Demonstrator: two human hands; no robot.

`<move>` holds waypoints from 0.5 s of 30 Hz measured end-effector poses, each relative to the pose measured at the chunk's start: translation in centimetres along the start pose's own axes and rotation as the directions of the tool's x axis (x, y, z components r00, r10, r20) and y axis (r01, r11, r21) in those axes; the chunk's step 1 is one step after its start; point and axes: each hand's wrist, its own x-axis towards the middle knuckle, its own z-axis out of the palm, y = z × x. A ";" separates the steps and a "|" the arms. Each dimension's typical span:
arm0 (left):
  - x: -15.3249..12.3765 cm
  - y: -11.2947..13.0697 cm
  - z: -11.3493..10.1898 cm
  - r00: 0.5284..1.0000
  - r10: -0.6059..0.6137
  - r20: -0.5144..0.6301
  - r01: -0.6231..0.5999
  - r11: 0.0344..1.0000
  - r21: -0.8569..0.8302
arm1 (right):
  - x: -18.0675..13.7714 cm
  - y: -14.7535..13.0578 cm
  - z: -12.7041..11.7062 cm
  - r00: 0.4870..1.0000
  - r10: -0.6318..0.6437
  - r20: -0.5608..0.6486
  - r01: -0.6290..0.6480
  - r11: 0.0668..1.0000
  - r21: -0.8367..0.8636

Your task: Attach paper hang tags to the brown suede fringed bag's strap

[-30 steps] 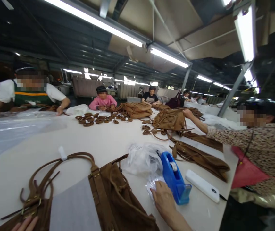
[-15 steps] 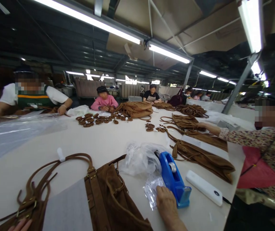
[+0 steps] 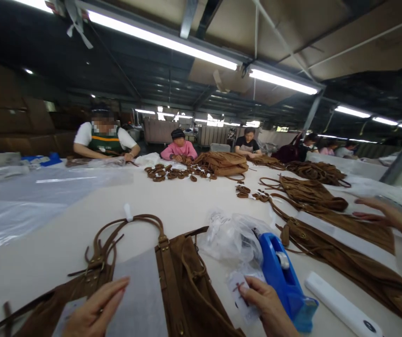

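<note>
A brown suede bag (image 3: 187,281) with long straps lies flat on the table right before me. My left hand (image 3: 93,311) rests with spread fingers on a white sheet of tissue (image 3: 137,299) laid over the bag's left part. My right hand (image 3: 266,306) pinches a small clear packet (image 3: 239,292) with a dark piece inside, just left of a blue tape dispenser (image 3: 283,281). A crumpled clear plastic bag (image 3: 232,236) lies behind the packet.
A white oblong device (image 3: 341,309) lies right of the dispenser. More brown bags (image 3: 334,234) stretch along the right, where a co-worker's hand (image 3: 383,213) reaches in. Small brown pieces (image 3: 167,171) and stacked bags (image 3: 222,161) sit further back. Clear plastic sheeting (image 3: 28,192) covers the left; several people work at the far side.
The view has swung left. My left hand has come forward onto the tissue sheet. My right hand has lifted the small packet off the table beside the dispenser.
</note>
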 end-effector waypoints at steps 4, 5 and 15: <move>-1.0 6.2 2.4 0.911 0.005 0.412 0.177 0.898 -0.402 | -0.9 -1.0 4.2 0.970 0.077 0.230 -0.116 0.980 0.162; -1.3 7.4 3.2 0.885 0.041 0.465 0.211 0.853 -0.477 | -1.1 -1.2 5.0 0.954 0.087 0.288 -0.144 0.972 0.185; -3.2 9.3 6.7 0.677 0.048 0.735 0.693 0.294 -0.658 | -2.0 -1.0 8.0 0.810 0.111 0.577 -0.332 0.897 0.293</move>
